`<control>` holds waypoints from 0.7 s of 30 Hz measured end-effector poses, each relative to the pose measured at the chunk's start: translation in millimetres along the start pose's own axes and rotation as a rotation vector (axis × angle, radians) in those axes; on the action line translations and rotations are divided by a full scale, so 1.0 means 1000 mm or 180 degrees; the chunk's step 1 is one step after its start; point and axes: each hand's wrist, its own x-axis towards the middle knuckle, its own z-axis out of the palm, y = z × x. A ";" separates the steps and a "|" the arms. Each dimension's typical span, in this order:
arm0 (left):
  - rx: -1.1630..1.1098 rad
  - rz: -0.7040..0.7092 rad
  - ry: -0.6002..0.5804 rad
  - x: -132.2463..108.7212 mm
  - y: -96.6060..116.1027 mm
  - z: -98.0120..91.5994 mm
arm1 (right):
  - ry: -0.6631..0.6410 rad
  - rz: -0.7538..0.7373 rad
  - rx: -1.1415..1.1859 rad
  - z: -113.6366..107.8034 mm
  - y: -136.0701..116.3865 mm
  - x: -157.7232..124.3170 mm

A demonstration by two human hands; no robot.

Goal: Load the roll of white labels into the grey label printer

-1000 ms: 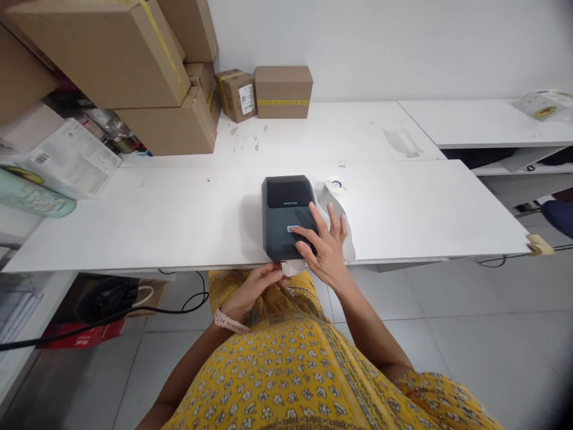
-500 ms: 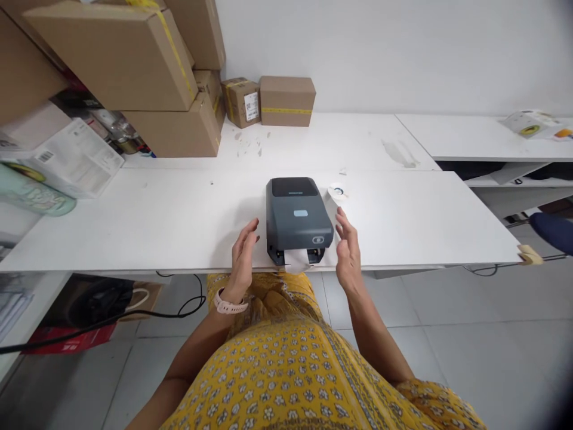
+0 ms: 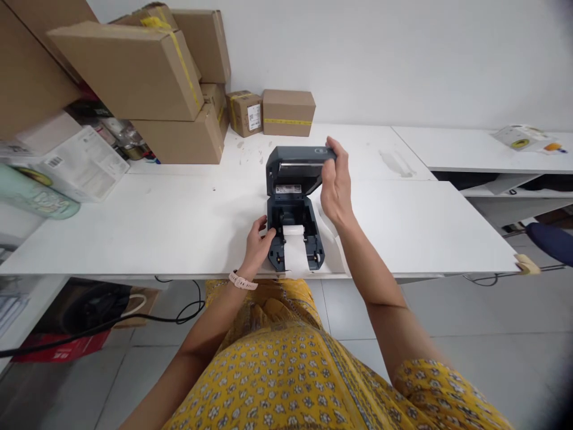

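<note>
A dark grey label printer (image 3: 271,206) sits at the table's front edge with its lid (image 3: 308,154) raised. Inside lies a small white paper roll (image 3: 293,230); its strip (image 3: 295,254) runs forward over the front of the base. My right hand (image 3: 335,185) grips the lid at its right front corner, thumb against the inner side and fingers over the top. At the left wall of the base is my left hand (image 3: 258,243), its thumb over the rim and its fingers along the outside. A loose white paper strip (image 3: 331,227) lies right of the printer, partly behind my right forearm.
Cardboard boxes (image 3: 134,71) are stacked at the back left, and two smaller cartons, one plain (image 3: 289,110), stand by the wall. A mint-green bottle (image 3: 45,194) and a white box (image 3: 85,161) are at the far left. Black cables (image 3: 170,313) hang below the white table (image 3: 188,233).
The printer's lid has swung up and back, showing the paper roll inside. My right hand has moved up onto the lid, and my left hand has come against the base.
</note>
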 end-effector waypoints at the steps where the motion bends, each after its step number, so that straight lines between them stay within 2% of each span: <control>1: 0.0061 0.0005 -0.0003 0.002 0.000 0.000 | 0.0010 0.0011 -0.0042 0.003 0.005 0.015; 4: 0.0306 0.0083 -0.0020 0.008 0.002 0.000 | -0.0045 0.0190 -0.0155 0.010 0.017 0.051; 6: 0.0460 0.0120 -0.0069 0.010 0.006 0.000 | 0.0000 0.0167 -0.0282 0.009 0.016 0.059; 9: 0.0628 0.0140 -0.0115 0.010 0.011 0.000 | 0.0208 -0.0242 -0.0469 0.002 0.005 0.042; 10: 0.0682 0.0135 -0.0120 0.009 0.012 0.000 | 0.0145 -0.0352 -0.0481 0.000 0.002 0.031; 11: 0.0727 0.0132 -0.0131 0.009 0.013 0.000 | -0.0126 -0.0404 -0.0457 -0.002 0.002 0.018; 15: 0.0798 0.0125 -0.0118 0.008 0.015 -0.001 | -0.2230 -0.0387 -0.0384 0.003 0.024 -0.021; 16: 0.0802 0.0134 -0.0114 0.008 0.016 -0.001 | -0.2602 -0.0390 -0.0374 0.007 0.032 -0.025; 21: 0.1065 0.0165 -0.0229 0.008 0.018 -0.003 | -0.3236 -0.0347 -0.0043 0.026 0.061 -0.027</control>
